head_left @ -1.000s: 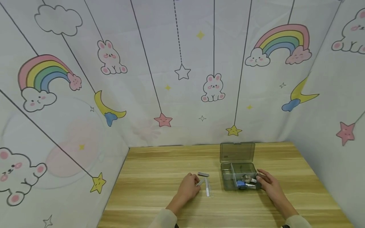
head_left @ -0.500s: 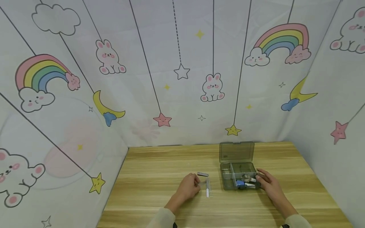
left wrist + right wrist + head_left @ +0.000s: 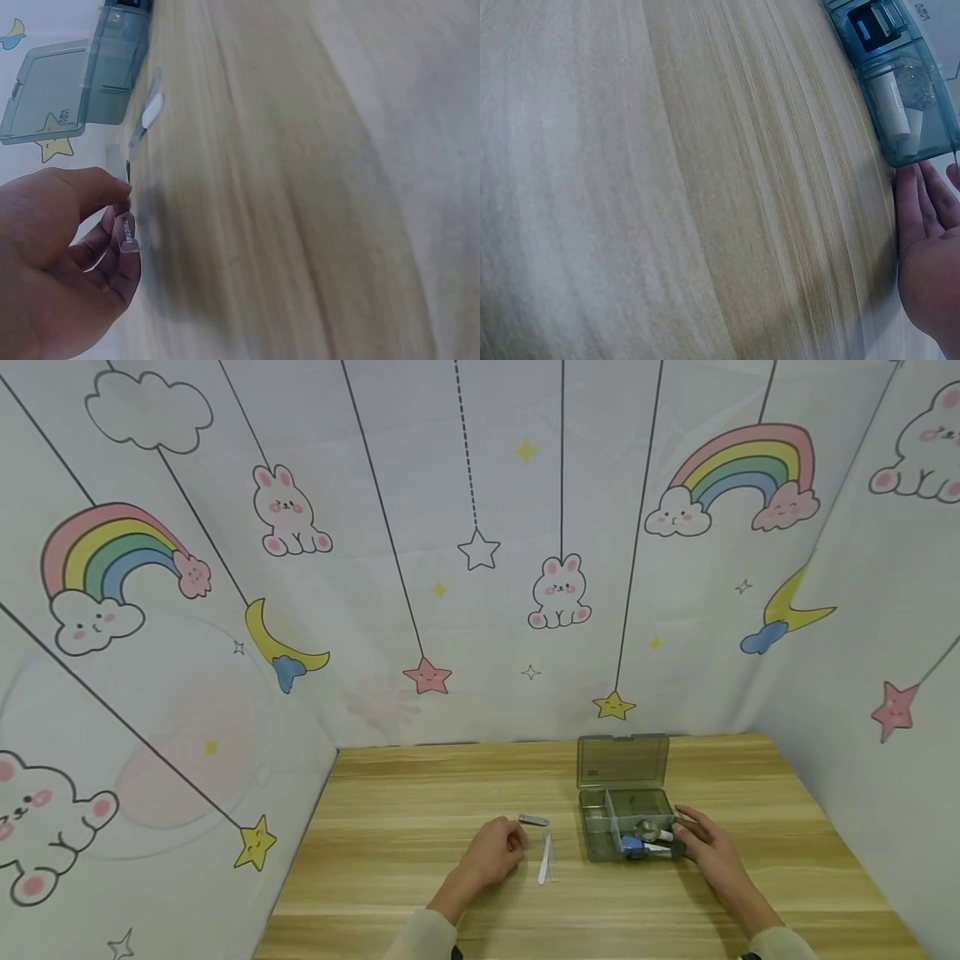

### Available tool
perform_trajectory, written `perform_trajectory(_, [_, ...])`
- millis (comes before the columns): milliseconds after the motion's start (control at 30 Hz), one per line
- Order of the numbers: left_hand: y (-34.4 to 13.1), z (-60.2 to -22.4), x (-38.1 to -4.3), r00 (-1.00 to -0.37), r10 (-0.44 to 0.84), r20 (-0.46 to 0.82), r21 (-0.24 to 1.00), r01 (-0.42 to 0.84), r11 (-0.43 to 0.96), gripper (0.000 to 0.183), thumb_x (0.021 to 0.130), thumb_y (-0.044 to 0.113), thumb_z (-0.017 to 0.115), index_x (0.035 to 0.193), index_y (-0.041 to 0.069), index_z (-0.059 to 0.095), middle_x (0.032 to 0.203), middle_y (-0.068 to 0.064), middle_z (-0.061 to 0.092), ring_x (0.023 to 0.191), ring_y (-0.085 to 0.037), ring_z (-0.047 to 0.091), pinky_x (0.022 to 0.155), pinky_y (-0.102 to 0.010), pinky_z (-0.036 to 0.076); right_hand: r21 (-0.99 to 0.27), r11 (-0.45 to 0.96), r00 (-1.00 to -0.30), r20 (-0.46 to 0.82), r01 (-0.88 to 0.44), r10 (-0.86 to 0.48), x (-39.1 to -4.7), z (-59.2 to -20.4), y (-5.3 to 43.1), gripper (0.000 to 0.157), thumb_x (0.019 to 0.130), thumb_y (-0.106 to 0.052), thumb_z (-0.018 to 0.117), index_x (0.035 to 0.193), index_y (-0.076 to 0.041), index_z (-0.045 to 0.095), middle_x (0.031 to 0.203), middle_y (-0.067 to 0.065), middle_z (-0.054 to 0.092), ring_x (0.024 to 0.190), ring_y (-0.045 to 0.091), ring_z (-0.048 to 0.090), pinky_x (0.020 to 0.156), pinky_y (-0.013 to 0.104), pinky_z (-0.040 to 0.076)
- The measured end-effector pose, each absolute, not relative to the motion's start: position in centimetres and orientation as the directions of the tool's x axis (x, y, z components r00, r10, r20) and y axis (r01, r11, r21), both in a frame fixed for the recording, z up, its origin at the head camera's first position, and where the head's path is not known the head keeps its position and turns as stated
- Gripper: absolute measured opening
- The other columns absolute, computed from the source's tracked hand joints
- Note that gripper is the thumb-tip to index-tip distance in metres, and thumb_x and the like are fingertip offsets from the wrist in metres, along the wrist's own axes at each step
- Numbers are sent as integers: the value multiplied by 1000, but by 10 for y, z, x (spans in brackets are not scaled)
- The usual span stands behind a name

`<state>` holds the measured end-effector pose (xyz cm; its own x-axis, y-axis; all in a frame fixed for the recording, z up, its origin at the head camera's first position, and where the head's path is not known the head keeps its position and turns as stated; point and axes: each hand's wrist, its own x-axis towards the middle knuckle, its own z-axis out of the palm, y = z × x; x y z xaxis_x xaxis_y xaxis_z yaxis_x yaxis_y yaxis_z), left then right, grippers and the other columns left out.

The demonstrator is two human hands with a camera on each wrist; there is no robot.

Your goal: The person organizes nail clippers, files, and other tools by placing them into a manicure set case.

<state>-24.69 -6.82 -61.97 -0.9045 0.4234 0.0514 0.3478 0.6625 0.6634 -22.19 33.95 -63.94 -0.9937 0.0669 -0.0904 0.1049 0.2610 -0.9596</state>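
Note:
In the left wrist view my left hand (image 3: 495, 852) pinches a small clear plastic piece (image 3: 127, 232) with white lettering between thumb and fingers. To its right on the table lie a slim white-handled tool (image 3: 544, 860) and a thin clear strip (image 3: 554, 865); a nail clipper (image 3: 534, 820) is just behind them. My right hand (image 3: 708, 850) touches the right end of a grey see-through divided box (image 3: 600, 847), its fingers fairly straight. Inside the box's right front compartment are a blue-and-dark item (image 3: 633, 846) and a white tube (image 3: 891, 105) beside something clear and glittery.
The box's hinged lid (image 3: 622, 762) stands raised at the back, near the wall. A printed white cloth (image 3: 480, 627) hangs behind the wood-grain table (image 3: 420, 793) and along both sides.
The clear piece in my left hand pointed toward the white-handled tool and now sits mostly within the fingers. That tool has turned slightly on the table. My right hand stays at the box.

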Motion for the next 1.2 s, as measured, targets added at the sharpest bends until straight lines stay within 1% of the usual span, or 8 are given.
perform_trajectory(267, [-55,-611,-255,-893,438,108,749,362,554,11,100,5,68,107,9,74,101,3,66,92,-6,60,83,-27,56,-959,260,-993,-105,117,58,-220,-639,340,66,111,-37,57,163,-2,36,156,33,46,104,-17,53,87,25,58])
perform_trajectory(367, [-44,-608,-259,-887,451,102,772,356,526,12,103,8,64,110,11,74,101,6,64,91,-4,59,82,-26,55,-954,267,-991,-125,134,52,-220,-639,341,68,111,-39,57,163,-3,35,157,32,45,106,-15,53,89,27,58])
perform_trajectory(600, [-14,-597,-269,-866,489,104,789,372,490,16,102,5,62,112,5,74,97,8,60,84,-3,54,76,-23,52,-949,277,-988,-138,151,66,-219,-640,340,67,111,-39,57,164,-6,36,158,30,45,128,16,57,91,30,58])
perform_trajectory(667, [-6,-593,-271,-861,496,113,780,386,492,15,102,5,63,112,5,74,97,7,60,84,-3,54,76,-23,52,-951,270,-988,-136,151,75,-219,-641,340,67,110,-39,58,164,-6,36,157,30,46,125,12,58,90,29,58])
perform_trajectory(800, [10,-586,-273,-858,499,117,777,393,493,15,104,8,64,114,8,75,103,3,64,89,-3,57,80,-24,53,-955,260,-988,-129,146,81,-219,-643,340,66,110,-38,58,164,-5,37,157,31,46,110,-9,55,88,26,58])
perform_trajectory(867, [18,-582,-275,-862,493,120,773,393,499,15,105,9,64,114,9,75,105,3,66,92,-3,58,82,-24,54,-957,257,-990,-120,136,79,-219,-643,340,66,110,-38,58,163,-5,37,156,31,46,106,-15,54,87,25,57])
perform_trajectory(1067, [45,-579,-284,-851,503,153,759,427,492,16,105,7,64,117,7,75,108,2,67,93,-3,60,82,-20,54,-961,259,-994,-77,94,73,-220,-643,338,63,110,-35,59,161,-3,40,154,33,48,106,-15,54,85,25,57])
perform_trajectory(1200, [62,-580,-289,-840,515,167,750,448,487,15,105,8,65,117,8,75,107,2,68,91,-1,60,82,-17,53,-961,257,-993,-87,104,78,-220,-643,338,64,111,-35,59,162,-2,39,154,33,47,105,-15,54,85,24,57])
